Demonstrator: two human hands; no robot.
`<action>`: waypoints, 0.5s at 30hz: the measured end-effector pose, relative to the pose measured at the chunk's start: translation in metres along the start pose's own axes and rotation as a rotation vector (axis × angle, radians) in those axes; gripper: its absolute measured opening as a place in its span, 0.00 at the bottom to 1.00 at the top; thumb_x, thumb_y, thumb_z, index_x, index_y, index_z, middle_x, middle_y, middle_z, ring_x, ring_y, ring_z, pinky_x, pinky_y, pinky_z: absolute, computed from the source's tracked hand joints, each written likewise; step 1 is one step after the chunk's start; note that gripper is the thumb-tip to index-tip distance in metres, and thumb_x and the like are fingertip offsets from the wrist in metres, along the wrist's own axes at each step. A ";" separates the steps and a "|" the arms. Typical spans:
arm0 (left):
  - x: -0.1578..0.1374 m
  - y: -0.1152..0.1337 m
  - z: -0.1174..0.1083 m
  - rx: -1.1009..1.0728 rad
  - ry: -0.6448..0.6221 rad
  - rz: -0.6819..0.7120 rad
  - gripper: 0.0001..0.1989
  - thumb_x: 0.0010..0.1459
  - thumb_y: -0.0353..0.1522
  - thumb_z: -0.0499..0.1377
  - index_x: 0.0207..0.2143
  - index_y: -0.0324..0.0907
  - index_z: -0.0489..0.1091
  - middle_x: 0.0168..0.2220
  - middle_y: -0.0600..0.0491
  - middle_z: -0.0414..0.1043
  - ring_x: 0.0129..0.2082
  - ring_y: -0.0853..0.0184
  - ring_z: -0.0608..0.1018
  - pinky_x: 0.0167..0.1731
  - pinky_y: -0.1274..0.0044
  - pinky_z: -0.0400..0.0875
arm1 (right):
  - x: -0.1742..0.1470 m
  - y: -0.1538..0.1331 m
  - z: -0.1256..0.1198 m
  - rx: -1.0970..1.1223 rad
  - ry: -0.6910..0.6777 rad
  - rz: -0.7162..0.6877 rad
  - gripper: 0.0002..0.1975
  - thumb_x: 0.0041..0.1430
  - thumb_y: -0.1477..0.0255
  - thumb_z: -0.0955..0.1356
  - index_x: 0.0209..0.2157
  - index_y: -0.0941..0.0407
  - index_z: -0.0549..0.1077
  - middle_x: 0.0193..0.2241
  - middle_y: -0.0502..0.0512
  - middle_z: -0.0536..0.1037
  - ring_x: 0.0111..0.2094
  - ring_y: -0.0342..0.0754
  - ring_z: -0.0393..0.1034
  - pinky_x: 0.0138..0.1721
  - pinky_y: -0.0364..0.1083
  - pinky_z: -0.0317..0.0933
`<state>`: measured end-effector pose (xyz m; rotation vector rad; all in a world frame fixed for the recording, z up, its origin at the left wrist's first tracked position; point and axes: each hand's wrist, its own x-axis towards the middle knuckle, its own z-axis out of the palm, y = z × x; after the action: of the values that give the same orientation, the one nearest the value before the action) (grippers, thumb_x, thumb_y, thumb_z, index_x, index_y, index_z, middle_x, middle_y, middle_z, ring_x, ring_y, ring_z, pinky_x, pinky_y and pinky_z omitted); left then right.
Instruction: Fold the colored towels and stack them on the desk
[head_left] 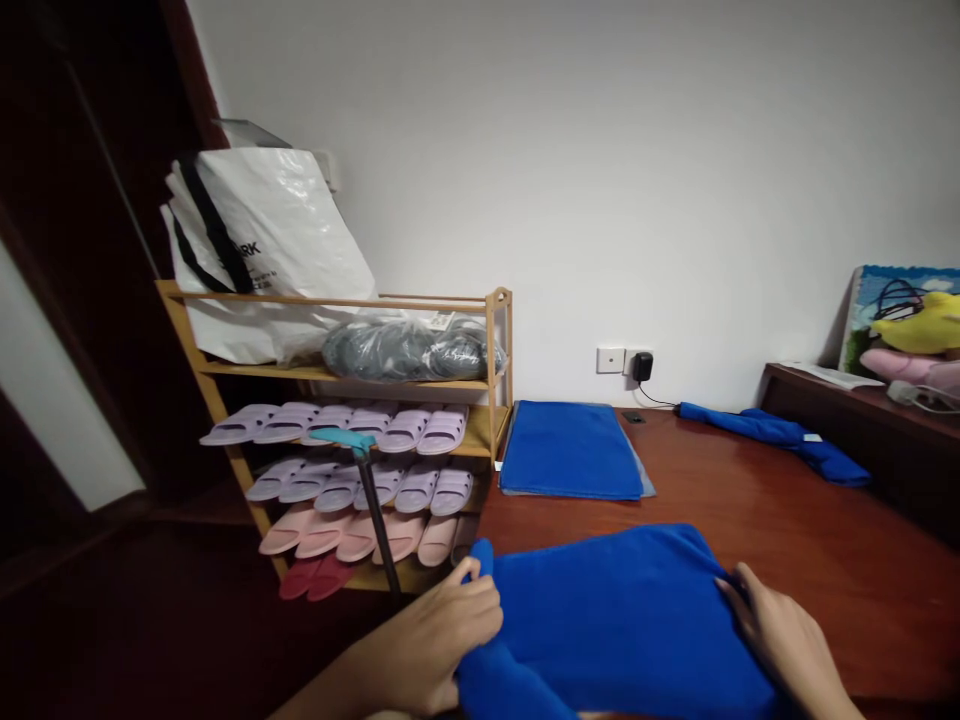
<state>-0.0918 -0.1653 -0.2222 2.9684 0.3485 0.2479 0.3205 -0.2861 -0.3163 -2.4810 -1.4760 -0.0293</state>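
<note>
Blue cloth (622,620) was spread between your two hands at the near side of the reddish-brown table (787,530), its broad middle lying to the right of your left hand (454,630) and to the left of your right hand (780,630). Your left hand was closed on the cloth's left side, thumb and fingers gathered around a bunched fold; one bit of fabric poked up above the knuckles and more hung below them. Your right hand gripped the opposite edge, its fingers bent at the border just below the far right corner, though the hand hid part of that hold from you. Beyond the cloth, well apart from both hands, a folded blue stack (570,450) lay flat with grey fabric showing beneath it, near the wall. Farther right, a long blue bundle (780,435) with a white tag lay along the back of the table. Past your left hand stood a wooden shoe rack (491,400), and a dark pole (379,525) with a turquoise top leaned in front of its slippers (401,430).
</note>
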 end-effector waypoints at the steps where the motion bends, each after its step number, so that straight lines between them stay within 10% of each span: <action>1: 0.002 -0.002 0.003 0.002 0.014 -0.023 0.09 0.44 0.27 0.56 0.29 0.43 0.58 0.29 0.56 0.64 0.32 0.64 0.68 0.50 0.66 0.54 | 0.002 0.012 0.000 0.032 -0.003 0.033 0.22 0.61 0.52 0.49 0.39 0.50 0.63 0.29 0.54 0.78 0.35 0.57 0.73 0.32 0.51 0.59; 5: 0.013 -0.004 0.013 -0.018 0.030 -0.043 0.15 0.47 0.31 0.59 0.40 0.45 0.62 0.34 0.55 0.68 0.35 0.62 0.70 0.52 0.67 0.54 | 0.014 0.073 0.005 0.184 0.039 0.172 0.23 0.57 0.48 0.53 0.39 0.47 0.66 0.30 0.55 0.78 0.35 0.58 0.73 0.33 0.52 0.61; 9: 0.022 0.003 0.018 -0.018 0.032 0.026 0.05 0.50 0.31 0.58 0.30 0.45 0.64 0.29 0.56 0.67 0.32 0.64 0.69 0.45 0.70 0.60 | 0.028 0.129 0.010 0.217 0.087 0.302 0.20 0.51 0.46 0.57 0.33 0.44 0.69 0.28 0.56 0.78 0.32 0.60 0.73 0.32 0.55 0.62; 15: 0.033 0.006 0.013 -0.010 0.075 0.128 0.06 0.47 0.30 0.59 0.29 0.44 0.63 0.46 0.52 0.68 0.46 0.56 0.69 0.50 0.65 0.55 | 0.048 0.155 0.011 0.192 0.054 0.354 0.23 0.49 0.44 0.57 0.33 0.44 0.70 0.28 0.59 0.78 0.30 0.60 0.73 0.33 0.56 0.61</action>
<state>-0.0570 -0.1646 -0.2287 2.9806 0.1647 0.3748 0.4769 -0.3131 -0.3517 -2.5200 -0.9516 0.1051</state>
